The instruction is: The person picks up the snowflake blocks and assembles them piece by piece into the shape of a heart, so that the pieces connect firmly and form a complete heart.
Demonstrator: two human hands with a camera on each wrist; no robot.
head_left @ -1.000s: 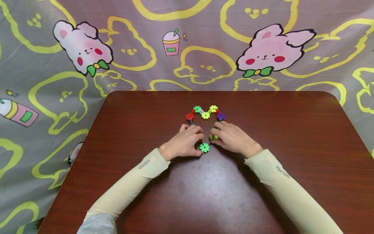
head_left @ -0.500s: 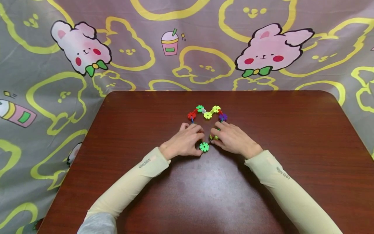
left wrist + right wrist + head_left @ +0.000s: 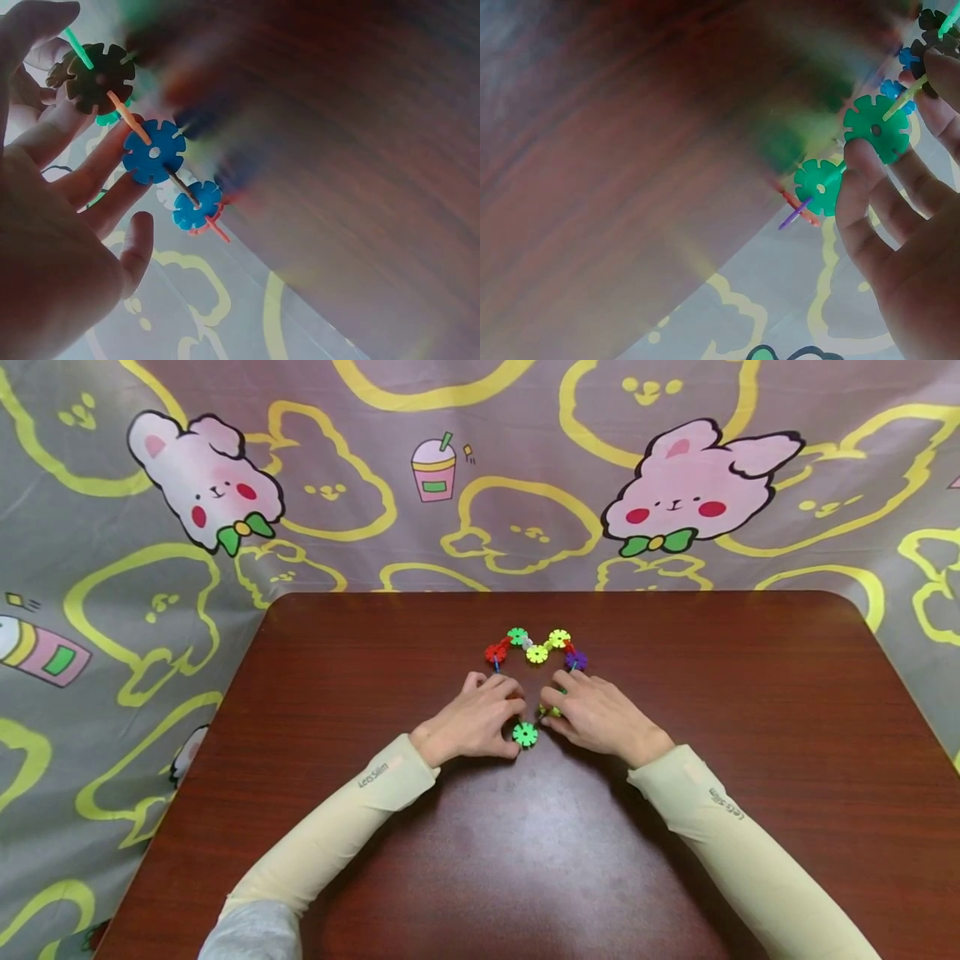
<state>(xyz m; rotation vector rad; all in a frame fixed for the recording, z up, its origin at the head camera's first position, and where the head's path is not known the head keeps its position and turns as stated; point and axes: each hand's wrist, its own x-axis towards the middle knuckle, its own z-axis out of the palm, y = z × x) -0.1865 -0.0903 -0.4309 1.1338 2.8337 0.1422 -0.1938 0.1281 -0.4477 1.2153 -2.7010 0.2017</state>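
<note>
A heart-shaped ring of notched plastic discs, slotted together edge to edge, lies on the table in the head view. At its near tip is a green disc (image 3: 520,737); the far dip holds a yellow disc (image 3: 532,656). My left hand (image 3: 476,720) grips the ring's left side with curled fingers, covering part of it. In the left wrist view its fingers lie along a dark disc (image 3: 116,71) and a blue disc (image 3: 139,159). My right hand (image 3: 603,714) holds the right side, its thumb on a dark disc and a fingertip against a green disc (image 3: 889,142).
The brown wooden table (image 3: 525,860) has rounded far corners. Close behind it and along its left side hangs a cartoon-print cloth (image 3: 525,452).
The far part of the ring has shifted a little to the right. Both hands stay at nearly the same spots, still holding its sides. The head view has turned slightly.
</note>
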